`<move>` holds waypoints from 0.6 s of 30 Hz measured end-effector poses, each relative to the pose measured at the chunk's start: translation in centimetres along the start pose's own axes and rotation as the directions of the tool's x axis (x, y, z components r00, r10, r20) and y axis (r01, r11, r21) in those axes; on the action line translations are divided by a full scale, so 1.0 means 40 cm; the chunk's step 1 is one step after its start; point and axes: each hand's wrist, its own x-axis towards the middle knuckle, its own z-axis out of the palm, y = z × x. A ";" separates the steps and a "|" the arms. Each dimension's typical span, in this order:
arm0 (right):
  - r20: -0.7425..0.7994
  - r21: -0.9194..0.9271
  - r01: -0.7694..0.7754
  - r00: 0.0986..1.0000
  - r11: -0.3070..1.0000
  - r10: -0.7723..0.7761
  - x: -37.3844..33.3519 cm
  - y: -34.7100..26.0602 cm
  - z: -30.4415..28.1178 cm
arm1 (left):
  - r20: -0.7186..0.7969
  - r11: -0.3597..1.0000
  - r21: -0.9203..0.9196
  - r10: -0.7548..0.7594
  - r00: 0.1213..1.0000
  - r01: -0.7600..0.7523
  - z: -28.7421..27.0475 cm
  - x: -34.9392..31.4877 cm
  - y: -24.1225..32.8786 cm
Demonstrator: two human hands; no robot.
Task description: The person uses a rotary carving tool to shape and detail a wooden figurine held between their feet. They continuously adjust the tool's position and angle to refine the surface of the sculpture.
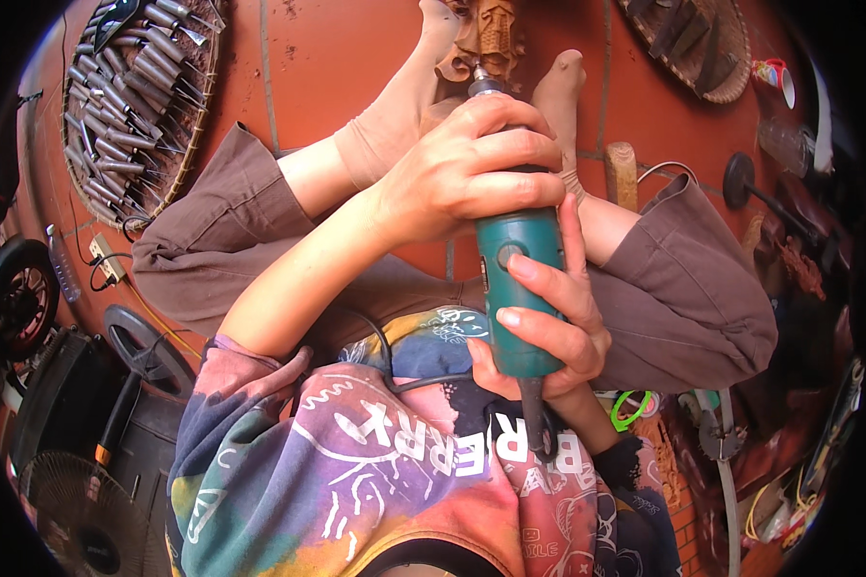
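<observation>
Patterned shirt [346, 471], cropped | left fingers [515, 149], right fingers [560, 288] wrapped round green power tool [522, 234] | carving [496, 43] cropped above

Carving [494, 40] between feet [559, 88], chisels [115, 130] in left tray [180, 165], another tray [734, 46] right

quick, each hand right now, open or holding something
Left hand: closed around the front of the green power tool.
Right hand: closed around the tool's rear body.

Tie-dyed top [289, 471] with white lettering [462, 455] (doodle-like drawings [202, 504] too), loose brown trousers [688, 303], beige socks [392, 135]
</observation>
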 end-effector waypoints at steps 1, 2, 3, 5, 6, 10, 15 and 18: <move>0.007 0.000 -0.006 1.000 1.000 0.006 0.001 -0.001 -0.001 | 0.000 1.000 0.000 0.000 1.000 0.000 0.000 0.000 -0.001; 0.014 0.000 -0.011 1.000 1.000 0.011 0.001 -0.002 -0.001 | 0.002 1.000 -0.002 -0.004 1.000 0.004 -0.002 0.000 -0.001; 0.020 0.001 -0.016 1.000 1.000 0.016 0.001 -0.004 -0.001 | 0.005 1.000 -0.005 -0.007 1.000 0.007 -0.004 0.001 0.000; 0.024 0.012 -0.011 1.000 1.000 0.011 0.000 -0.004 -0.002 | 0.008 1.000 -0.002 -0.009 1.000 0.010 -0.007 0.002 0.002; 0.026 0.017 -0.009 1.000 1.000 0.008 -0.001 -0.003 -0.002 | 0.008 1.000 0.002 -0.008 1.000 0.008 -0.009 0.002 0.003; 0.030 0.029 -0.019 0.999 0.999 0.018 -0.006 0.002 -0.005 | 0.015 1.000 0.018 -0.008 1.000 0.007 -0.015 0.003 0.007; 0.017 0.004 -0.019 1.000 1.000 0.019 -0.008 0.001 -0.008 | 0.005 1.000 0.003 -0.021 1.000 0.021 -0.003 0.006 0.008; -0.021 0.006 0.000 1.000 1.000 0.001 -0.001 0.008 -0.004 | 0.001 1.000 0.013 -0.025 1.000 0.025 0.000 0.007 0.004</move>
